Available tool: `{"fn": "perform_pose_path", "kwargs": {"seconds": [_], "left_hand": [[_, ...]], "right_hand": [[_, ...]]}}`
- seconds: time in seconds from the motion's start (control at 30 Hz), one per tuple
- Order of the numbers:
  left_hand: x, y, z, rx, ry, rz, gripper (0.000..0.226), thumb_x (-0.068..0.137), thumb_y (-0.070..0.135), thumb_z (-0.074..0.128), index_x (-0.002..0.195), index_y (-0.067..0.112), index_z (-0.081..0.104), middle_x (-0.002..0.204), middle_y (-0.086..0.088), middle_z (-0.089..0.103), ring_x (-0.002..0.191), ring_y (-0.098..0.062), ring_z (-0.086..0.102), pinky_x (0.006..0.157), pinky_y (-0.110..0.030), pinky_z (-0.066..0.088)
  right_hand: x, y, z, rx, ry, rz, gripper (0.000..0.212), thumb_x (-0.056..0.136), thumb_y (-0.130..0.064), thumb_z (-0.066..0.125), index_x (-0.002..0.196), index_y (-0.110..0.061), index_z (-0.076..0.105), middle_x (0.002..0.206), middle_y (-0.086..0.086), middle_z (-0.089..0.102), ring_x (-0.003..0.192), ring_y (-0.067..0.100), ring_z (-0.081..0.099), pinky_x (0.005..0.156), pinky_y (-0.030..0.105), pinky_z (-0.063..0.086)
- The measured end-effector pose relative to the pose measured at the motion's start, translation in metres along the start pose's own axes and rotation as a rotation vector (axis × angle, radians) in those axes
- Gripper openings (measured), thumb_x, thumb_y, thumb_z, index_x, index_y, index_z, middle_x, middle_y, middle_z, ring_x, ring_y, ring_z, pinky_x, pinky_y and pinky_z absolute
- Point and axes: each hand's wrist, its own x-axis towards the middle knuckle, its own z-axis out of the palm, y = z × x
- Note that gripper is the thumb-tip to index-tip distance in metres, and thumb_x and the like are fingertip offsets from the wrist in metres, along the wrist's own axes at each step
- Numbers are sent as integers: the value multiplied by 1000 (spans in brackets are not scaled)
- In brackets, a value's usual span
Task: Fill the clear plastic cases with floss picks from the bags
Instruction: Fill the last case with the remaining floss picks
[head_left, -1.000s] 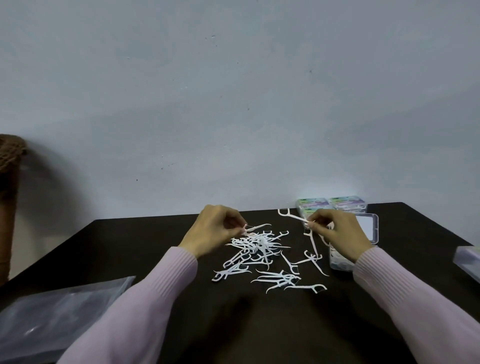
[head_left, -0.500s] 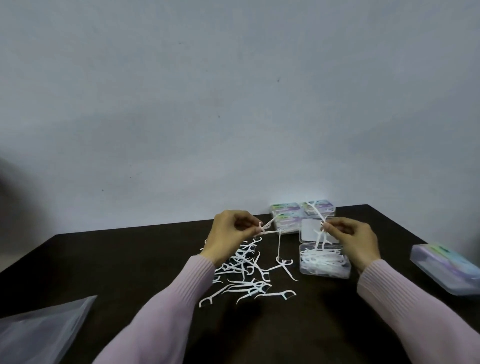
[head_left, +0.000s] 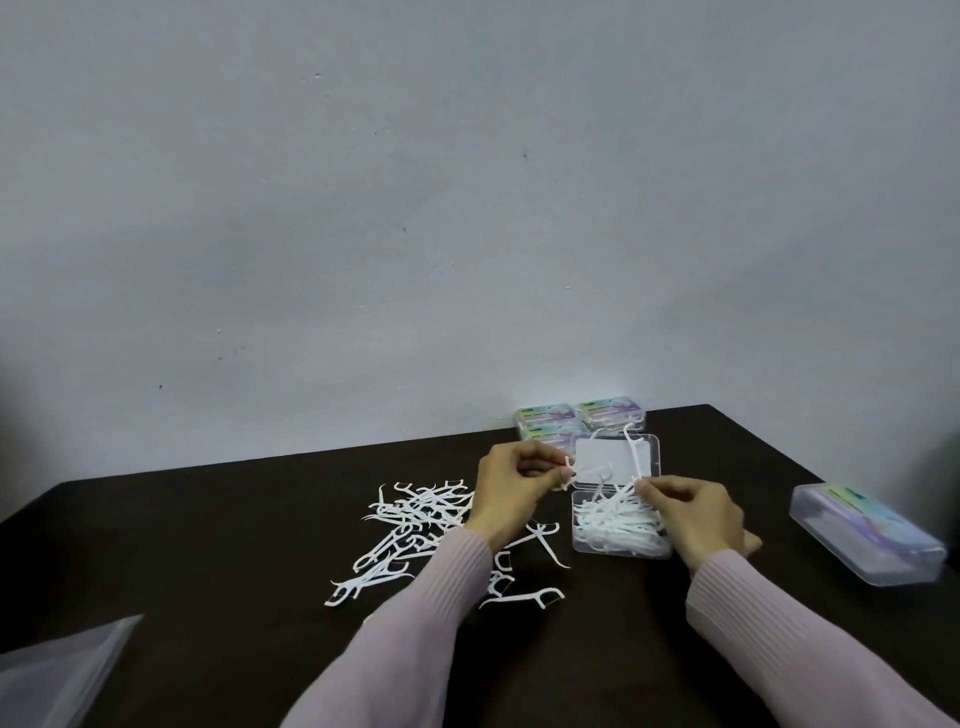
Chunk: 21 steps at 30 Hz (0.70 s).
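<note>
Wearing a pale lilac-pink knit top, long sleeves showing on both arms. Left sleeve (head_left: 415, 618) and right sleeve (head_left: 769, 629) both carrying fine lengthwise ribbing, running from the bottom edge up to the wrists. Ending in snug ribbed cuffs, narrowing just below the left hand (head_left: 511, 491) and the right hand (head_left: 693, 517). Hands going bare: no gloves showing on either.

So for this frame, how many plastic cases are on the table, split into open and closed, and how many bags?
Open clear case, part-filled with picks: 1
Closed cases stacked at the wall: 3
Closed case at far right: 1
Plastic bag, partly out of frame: 1
Total: 6
</note>
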Motion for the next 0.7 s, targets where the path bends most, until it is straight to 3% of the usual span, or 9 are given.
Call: {"fn": "perform_pose_path", "kwargs": {"seconds": [0.27, 0.5, 0.7], "left_hand": [[-2, -5, 18, 165, -100, 67, 9, 79, 5, 74, 86, 11, 72, 84, -1, 72, 77, -7, 66, 75, -18, 54], [-4, -9, 26, 405, -138, 166, 12, 83, 11, 70, 93, 16, 72, 90, 5, 72, 85, -4, 66, 86, -26, 53], [-5, -11, 30, 605, -97, 233, 15, 88, 25, 64, 101, 27, 72, 100, 8, 67, 97, -8, 52, 99, -36, 37]], "right_hand": [[-1, 2, -17, -385, 82, -171, 24, 86, -43, 57, 106, -33, 66, 115, -4, 62, 114, 19, 46, 98, 38, 25], [7, 5, -28, -287, 88, -228, 21, 90, -38, 53, 105, -28, 64, 113, 1, 63, 113, 23, 48, 103, 41, 22], [15, 6, -30, -225, 105, -262, 22, 91, -33, 52, 104, -22, 65, 106, 6, 63, 108, 25, 51, 102, 41, 24]]}}
